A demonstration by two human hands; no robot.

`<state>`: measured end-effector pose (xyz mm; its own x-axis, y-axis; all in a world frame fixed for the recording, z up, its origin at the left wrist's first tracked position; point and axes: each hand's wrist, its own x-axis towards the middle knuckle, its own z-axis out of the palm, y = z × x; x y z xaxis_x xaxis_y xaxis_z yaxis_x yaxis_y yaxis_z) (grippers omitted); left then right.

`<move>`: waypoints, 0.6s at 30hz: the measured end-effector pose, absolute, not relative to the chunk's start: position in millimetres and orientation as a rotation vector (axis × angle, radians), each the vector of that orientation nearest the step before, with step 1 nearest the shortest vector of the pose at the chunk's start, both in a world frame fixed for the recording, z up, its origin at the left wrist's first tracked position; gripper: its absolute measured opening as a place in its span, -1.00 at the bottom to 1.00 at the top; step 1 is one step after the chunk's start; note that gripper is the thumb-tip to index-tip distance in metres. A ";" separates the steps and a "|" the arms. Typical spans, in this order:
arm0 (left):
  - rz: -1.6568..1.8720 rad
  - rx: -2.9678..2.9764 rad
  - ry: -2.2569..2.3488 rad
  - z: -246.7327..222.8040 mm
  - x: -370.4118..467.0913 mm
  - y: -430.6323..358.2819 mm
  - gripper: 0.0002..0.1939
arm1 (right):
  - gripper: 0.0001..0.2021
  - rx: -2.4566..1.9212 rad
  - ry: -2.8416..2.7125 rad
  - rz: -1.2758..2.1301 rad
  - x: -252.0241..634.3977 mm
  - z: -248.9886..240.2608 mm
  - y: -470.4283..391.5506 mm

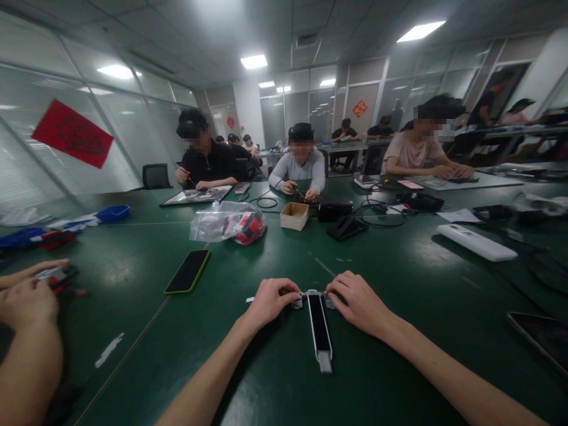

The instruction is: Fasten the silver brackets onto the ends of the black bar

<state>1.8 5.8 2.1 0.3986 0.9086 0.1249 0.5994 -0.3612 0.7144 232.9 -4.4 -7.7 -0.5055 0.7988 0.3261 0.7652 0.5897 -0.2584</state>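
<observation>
A long, narrow device [320, 328] with a black face and a pale frame lies on the green table in front of me. A short silver tab [325, 362] sticks out of its near end. At the far end, a small metal piece [297, 304] sits on the left side, pinched by the thumb and fingers of my left hand [271, 300]. My right hand [361, 305] closes its fingertips on a similar metal piece [329, 302] on the right side. Whether both pieces are joined to the device I cannot tell. Both forearms reach in from the near edge.
A phone in a green case [188, 272], a plastic bag [217, 222] with red items and a small box [294, 216] lie beyond my hands. A white device [475, 241] is at right. A co-worker's hands [33, 296] hold something at left. Other people sit opposite.
</observation>
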 end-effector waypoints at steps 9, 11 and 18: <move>0.699 2.097 1.313 0.1 2.3 4.9 -0.82 | -0.79 -1.304 -2.413 0.197 230.2 -3.4 -6.2; 0.705 2.117 1.309 -0.1 2.9 4.4 -0.82 | -0.79 -1.320 -2.410 0.209 229.9 -3.2 -6.3; 0.724 2.214 1.330 -1.9 4.7 4.4 -0.82 | -0.78 -1.297 -2.402 0.207 230.9 -5.4 -5.2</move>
<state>4.7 4.4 -1.9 0.3956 0.8958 0.2025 0.6566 -0.4300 0.6197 230.9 -5.2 -5.4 -0.4887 0.8277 0.2758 0.7684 0.5580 -0.3133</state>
